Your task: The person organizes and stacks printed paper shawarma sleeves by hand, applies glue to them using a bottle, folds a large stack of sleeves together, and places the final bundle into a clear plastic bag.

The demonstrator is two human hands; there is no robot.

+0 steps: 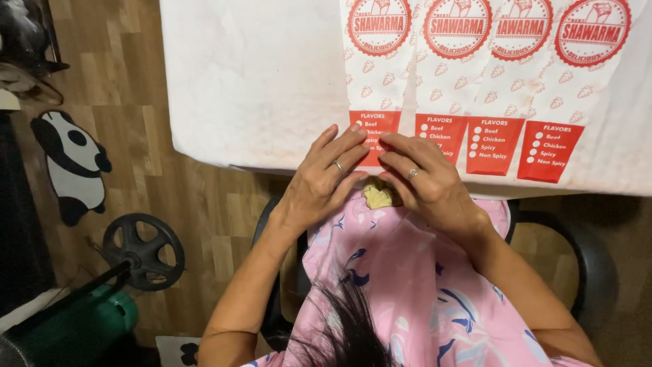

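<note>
At the near edge of the white table (258,88), both hands lie flat, fingers spread. The left hand (319,183) and right hand (424,178) press the nearest paper wrapper (372,81); three more wrappers lie untouched beside it.

operator body: bare forearms, no sleeves. left hand (320,178): 1 silver ring w/ plain band. right hand (426,178): 1 silver ring. garment (435,285): pink fabric w/ blue & white leaf print. dark hair strands at lower frame edge.
</note>
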